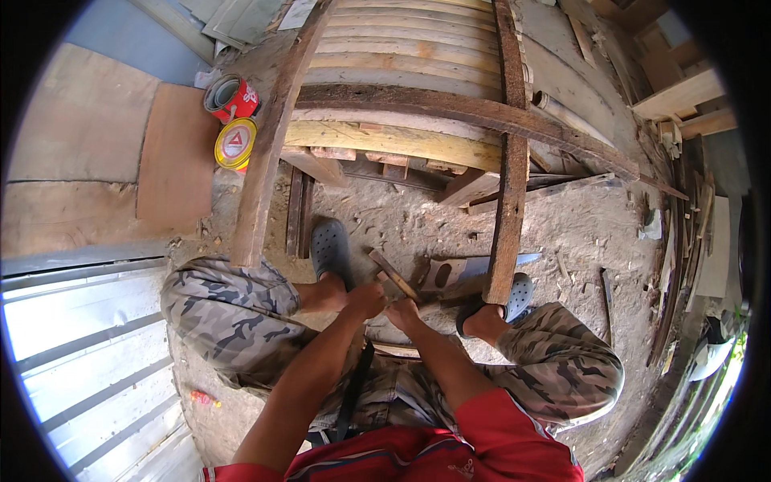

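My left hand and my right hand are close together between my knees, both with curled fingers. A short wooden stick slants up and left from the fingers of my right hand, which is closed on its lower end. My left hand is a fist beside the stick; what it grips is hidden by the fingers. Just beyond my right hand, a handsaw with a wooden handle lies on the ground, its blade pointing right and partly behind an upright beam.
A slatted wooden bench stands ahead, with a long beam across it. Another beam leans at left, beside a red can and a yellow-lidded can. A dark strip lies right. Corrugated sheet borders the left.
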Motion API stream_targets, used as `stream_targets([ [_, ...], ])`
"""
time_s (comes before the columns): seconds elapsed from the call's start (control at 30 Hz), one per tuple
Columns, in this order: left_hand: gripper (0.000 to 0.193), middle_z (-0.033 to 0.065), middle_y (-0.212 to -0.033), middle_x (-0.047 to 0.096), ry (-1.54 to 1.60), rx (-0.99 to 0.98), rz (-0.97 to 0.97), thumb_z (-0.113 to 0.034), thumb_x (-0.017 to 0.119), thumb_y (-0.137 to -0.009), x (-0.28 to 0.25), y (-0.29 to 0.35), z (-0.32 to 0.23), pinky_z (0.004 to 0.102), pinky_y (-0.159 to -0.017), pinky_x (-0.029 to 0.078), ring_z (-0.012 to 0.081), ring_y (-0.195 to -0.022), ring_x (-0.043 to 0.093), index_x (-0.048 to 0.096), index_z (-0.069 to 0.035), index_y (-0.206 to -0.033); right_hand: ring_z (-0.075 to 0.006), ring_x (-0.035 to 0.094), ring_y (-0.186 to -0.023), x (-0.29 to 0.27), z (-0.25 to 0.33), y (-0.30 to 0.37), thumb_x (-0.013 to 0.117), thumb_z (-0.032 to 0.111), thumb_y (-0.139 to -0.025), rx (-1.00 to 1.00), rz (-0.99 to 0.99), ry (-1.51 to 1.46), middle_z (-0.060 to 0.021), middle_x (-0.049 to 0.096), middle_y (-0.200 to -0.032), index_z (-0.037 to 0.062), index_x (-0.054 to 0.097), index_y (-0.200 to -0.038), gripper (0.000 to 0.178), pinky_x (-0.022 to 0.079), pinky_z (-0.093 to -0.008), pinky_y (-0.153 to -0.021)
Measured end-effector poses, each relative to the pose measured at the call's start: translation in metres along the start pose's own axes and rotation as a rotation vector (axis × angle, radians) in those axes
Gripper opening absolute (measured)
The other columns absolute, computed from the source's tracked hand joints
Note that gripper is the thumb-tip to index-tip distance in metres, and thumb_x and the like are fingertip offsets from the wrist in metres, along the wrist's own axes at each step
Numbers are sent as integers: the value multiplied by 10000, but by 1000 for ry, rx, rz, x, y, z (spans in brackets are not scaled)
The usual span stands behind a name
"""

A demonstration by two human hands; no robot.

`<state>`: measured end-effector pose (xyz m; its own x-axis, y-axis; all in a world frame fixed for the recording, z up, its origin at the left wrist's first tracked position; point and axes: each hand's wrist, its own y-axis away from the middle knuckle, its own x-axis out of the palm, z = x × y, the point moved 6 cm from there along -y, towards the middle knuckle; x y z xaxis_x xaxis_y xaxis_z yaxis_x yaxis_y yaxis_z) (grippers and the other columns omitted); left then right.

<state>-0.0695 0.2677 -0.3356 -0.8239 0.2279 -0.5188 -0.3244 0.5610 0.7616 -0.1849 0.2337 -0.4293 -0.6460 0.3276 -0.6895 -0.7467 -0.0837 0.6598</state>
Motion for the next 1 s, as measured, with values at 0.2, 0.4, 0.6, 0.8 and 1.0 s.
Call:
stream_targets([
  [0.2,325,146,-1059,718,35,29,-4,-381,611,-885,-3,3,-16,473,-859,529,368,-1003,673,707,-122,-1057,-274,740,-811,22,-5,-8,577,150,-858,23,-148,5,-71,767,-866,133,797,-837,222,562,-456,-653],
  [0.4,371,156,-1114,714,-8,25,-57,-391,620,-877,2,11,-10,473,-880,529,375,-1057,669,692,-130,-1130,-277,732,-777,40,-1,-18,569,170,-857,-110,-181,149,-83,756,-831,106,765,-786,218,549,-469,-645],
  [0.6,402,146,-1111,725,49,-18,-63,-391,630,-876,-18,20,-26,457,-902,529,340,-1078,676,689,-112,-1159,-302,731,-800,1,-14,-6,566,231,-902,-175,-195,146,-123,752,-942,69,721,-993,243,564,-492,-708],
  [0.8,305,136,-1006,739,287,224,-510,-338,684,-901,-81,38,-86,407,-767,567,299,-864,728,701,-82,-1067,-306,669,-838,-106,-31,6,597,218,-925,-110,-708,-531,-157,678,-1014,51,645,-1099,245,534,-443,-670],
  [1.0,224,110,-883,739,264,625,-803,-250,721,-907,-202,159,-164,363,-625,572,236,-656,715,702,-63,-1029,-254,656,-771,-233,4,45,606,179,-952,-75,-913,-1004,-141,684,-936,37,654,-1098,209,526,-394,-685],
])
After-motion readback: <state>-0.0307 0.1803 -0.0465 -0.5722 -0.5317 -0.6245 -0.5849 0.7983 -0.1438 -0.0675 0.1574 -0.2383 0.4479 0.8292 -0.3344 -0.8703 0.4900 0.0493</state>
